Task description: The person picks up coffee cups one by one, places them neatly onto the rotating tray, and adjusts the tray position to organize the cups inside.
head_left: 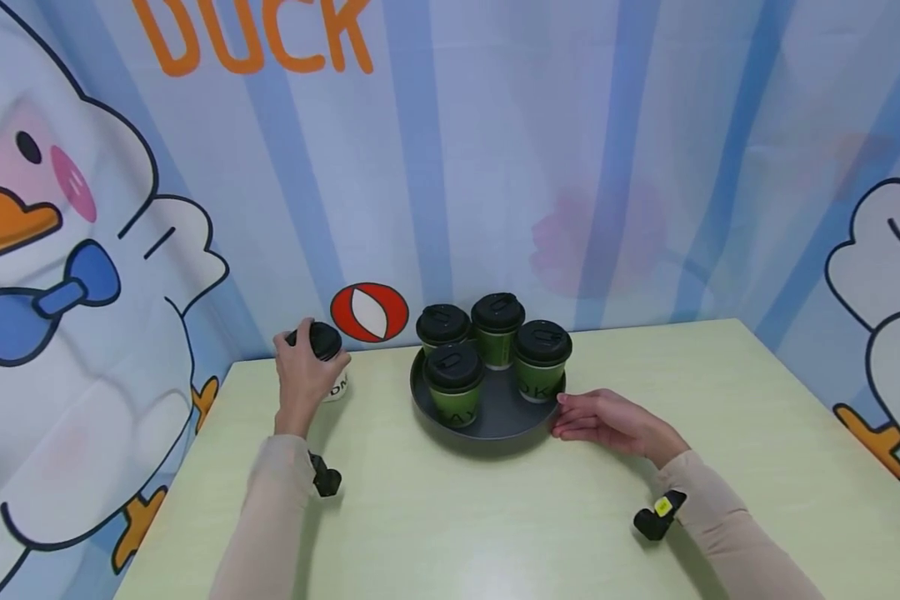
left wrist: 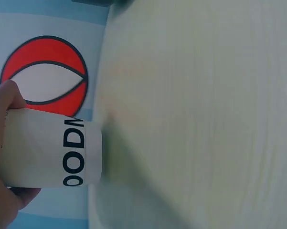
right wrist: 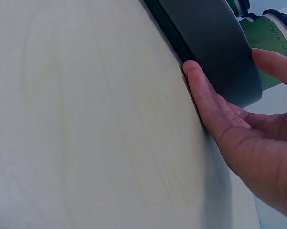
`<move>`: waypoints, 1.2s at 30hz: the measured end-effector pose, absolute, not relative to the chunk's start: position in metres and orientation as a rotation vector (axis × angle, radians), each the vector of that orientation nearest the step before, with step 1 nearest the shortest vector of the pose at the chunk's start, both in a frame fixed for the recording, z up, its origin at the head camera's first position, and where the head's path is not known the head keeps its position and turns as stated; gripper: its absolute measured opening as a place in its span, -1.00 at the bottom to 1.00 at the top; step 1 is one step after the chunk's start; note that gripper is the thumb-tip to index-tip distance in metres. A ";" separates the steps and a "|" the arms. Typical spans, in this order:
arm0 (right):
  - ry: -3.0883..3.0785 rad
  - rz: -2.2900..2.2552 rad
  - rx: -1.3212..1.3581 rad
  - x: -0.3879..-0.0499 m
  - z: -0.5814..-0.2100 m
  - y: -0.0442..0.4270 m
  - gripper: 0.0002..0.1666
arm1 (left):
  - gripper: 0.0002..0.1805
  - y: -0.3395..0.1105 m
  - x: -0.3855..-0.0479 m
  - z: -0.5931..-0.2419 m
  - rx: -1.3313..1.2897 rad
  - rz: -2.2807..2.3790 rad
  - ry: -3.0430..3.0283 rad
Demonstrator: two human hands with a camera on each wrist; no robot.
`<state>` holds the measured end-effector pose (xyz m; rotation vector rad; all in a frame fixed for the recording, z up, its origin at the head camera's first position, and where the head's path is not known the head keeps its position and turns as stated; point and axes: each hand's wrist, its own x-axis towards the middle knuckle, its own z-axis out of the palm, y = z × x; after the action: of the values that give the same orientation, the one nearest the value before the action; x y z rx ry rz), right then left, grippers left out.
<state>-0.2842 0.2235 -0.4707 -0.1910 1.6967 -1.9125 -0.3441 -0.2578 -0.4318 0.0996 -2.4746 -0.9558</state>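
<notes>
At the back left of the table, my left hand grips a white paper cup with a black lid from above. Dark lettering runs around the cup near its base; whether the base touches the table I cannot tell. My right hand holds the right edge of a round dark grey tray, thumb at the rim and fingers against the underside in the right wrist view. Several green paper cups with black lids stand upright on the tray, among them a front-left cup and a right-hand cup.
The pale wooden table meets a printed backdrop along its back edge. A red and white ball is printed on that backdrop between the white cup and the tray. Small black cameras sit on both wrists.
</notes>
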 end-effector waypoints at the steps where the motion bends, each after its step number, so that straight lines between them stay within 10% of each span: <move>1: 1.696 -1.914 -0.194 -0.284 -0.470 0.224 -0.61 | -0.18 -0.256 -0.343 -0.429 0.083 -0.954 -2.452; 19: 1.696 -1.904 -0.187 -0.285 -0.469 0.231 -0.62 | -0.27 -0.122 -0.273 -0.316 -0.610 -1.006 -2.135; 36: 1.709 -1.881 -0.190 -0.285 -0.469 0.224 -0.54 | -0.20 -0.035 -0.265 -0.373 -0.976 -0.761 -2.399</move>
<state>-0.2853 0.2243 -0.4687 -0.1900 1.7092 -1.8814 -0.2653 -0.0347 -0.3731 -0.9764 -2.3993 -0.7610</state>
